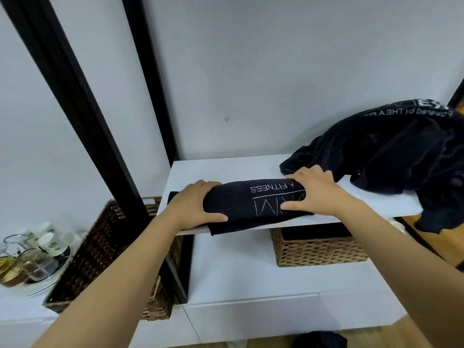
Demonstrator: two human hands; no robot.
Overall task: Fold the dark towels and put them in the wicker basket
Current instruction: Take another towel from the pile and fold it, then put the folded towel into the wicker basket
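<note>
Looking down at the middle of the frame, we see a folded towel (241, 204) lying along the front of a white shelf (226, 169), its lower flap hanging a little over the shelf's front edge. White lettering, upside down to us, reads "FITNESS" on its top.

Our left hand (193, 204) wraps the towel's left end: the fingers curl over the top of the fold and the thumb runs underneath along the near edge, so it grips the cloth. Our right hand (313, 192) lies on the towel's right end with fingers spread fairly wide and mostly straight, pressing flat on the fabric, the thumb pointing left across the lettering.

At the right of the frame, a heap of dark towels (391, 156) sits unfolded on the same shelf, just beside the right hand; part of it spills over the shelf's right end and hangs down. White print shows on its upper fold.

Below the shelf, right of centre, a light wicker basket (319, 249) stands on a lower white surface (238, 272), with something dark inside it; we cannot tell what. At lower left, a larger dark basket (95, 252) stands tilted behind a black post (75, 96), partly hidden by our left forearm. Further left, a round tray (37, 288) carries small bottles (47, 242) and glass jars (15, 270). At the bottom edge, a bit of dark cloth (319, 340) lies on the floor.
</note>
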